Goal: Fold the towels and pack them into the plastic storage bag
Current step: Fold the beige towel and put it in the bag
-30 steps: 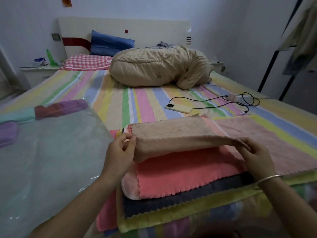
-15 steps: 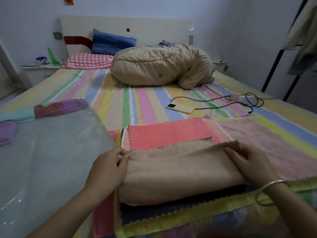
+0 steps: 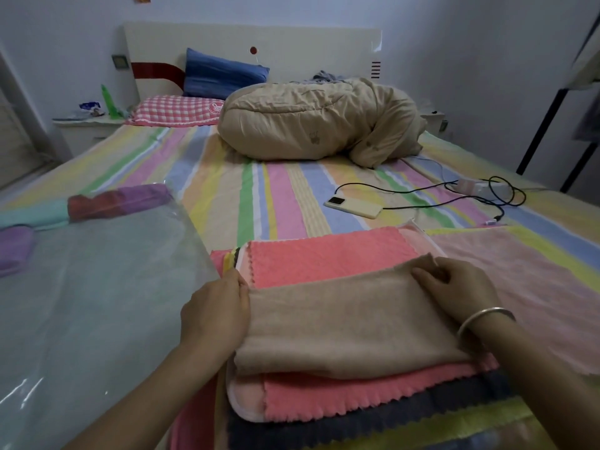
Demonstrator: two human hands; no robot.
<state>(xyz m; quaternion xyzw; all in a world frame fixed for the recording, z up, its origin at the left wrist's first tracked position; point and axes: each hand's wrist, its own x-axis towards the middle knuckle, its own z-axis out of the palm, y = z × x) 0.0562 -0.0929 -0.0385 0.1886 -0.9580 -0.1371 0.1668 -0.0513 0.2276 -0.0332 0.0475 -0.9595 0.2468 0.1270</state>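
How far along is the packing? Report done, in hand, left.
Done, seemingly: rolled towels lie at the plastic storage bag. In hand: beige towel, folded once, held at its far corners by left hand and right hand. Left: coral towel, dark towel and yellow towel beneath, pink towel beside.

Striped sheet (image 3: pixel 276 196) open beyond towel stack (image 3: pixel 324 261); phone (image 3: pixel 354 206), cable (image 3: pixel 399 191) right; storage bag (image 3: pixel 97 303) left.

- The beige towel (image 3: pixel 341 323) is pinched at its ends by the left hand (image 3: pixel 216 315) and right hand (image 3: pixel 461 290).
- A coral towel (image 3: pixel 324 258) is spread beneath it, a storage bag (image 3: pixel 91 303) to its left.
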